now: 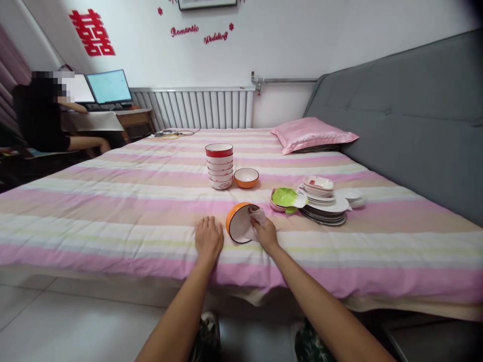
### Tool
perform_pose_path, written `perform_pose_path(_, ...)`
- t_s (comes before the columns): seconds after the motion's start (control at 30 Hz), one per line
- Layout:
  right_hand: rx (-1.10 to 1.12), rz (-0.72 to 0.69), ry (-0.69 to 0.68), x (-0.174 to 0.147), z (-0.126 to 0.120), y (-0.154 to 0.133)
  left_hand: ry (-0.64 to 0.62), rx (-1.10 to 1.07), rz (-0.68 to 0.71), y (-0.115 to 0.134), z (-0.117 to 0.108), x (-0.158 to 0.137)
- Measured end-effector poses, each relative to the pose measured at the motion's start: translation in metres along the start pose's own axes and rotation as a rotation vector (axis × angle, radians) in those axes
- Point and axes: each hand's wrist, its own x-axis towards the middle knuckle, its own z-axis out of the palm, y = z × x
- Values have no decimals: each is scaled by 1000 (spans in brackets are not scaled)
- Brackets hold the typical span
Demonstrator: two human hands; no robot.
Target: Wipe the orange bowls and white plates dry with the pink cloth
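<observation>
An orange bowl (pixel 234 223) with a white inside and dark rim is tilted on its side on the bed, its opening facing right. My right hand (pixel 267 235) is closed on a pale pink cloth (pixel 258 216) at the bowl's right rim; whether the fingers also pinch the rim I cannot tell. Flat on the bedspread, just left of the bowl, lies my left hand (pixel 209 236), fingers stretched out and holding nothing. Behind stands a second orange bowl (pixel 246 178), upright, next to a stack of white bowls (pixel 220 168) topped by a red-banded one.
Right of the bowls sit stacked plates (pixel 324 216), a green leaf-shaped dish (pixel 289 198) and small white dishes (pixel 350 196). A pink pillow (pixel 313 133) rests by the grey headboard (pixel 407 110). Cables (pixel 173 133) lie at the far edge. Another person (pixel 41 115) sits at a desk.
</observation>
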Motion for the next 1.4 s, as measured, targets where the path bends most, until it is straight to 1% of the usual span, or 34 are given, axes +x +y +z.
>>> perform_pose_path(0.2, -40, 6, -18, -4, 1, -9, 15, 110, 77, -5, -4, -6)
perform_pose_path(0.4, -88, 22, -10, -5, 3, -19, 23, 161, 146, -10, -11, -22)
perform_pose_path(0.73, -168, 76, 4, -8, 8, -23, 72, 228, 210, -20, -12, -40)
perform_pose_path(1.07, -251, 104, 21, -11, 10, -31, 146, 270, 259, -32, -5, -50)
perform_pose_path(1.23, -282, 117, 20, -13, 9, -34, 157, 284, 271, -34, -6, -57)
perform_pose_path(1.4, -291, 112, 23, -14, 9, -34, 168, 291, 278, -34, -7, -57)
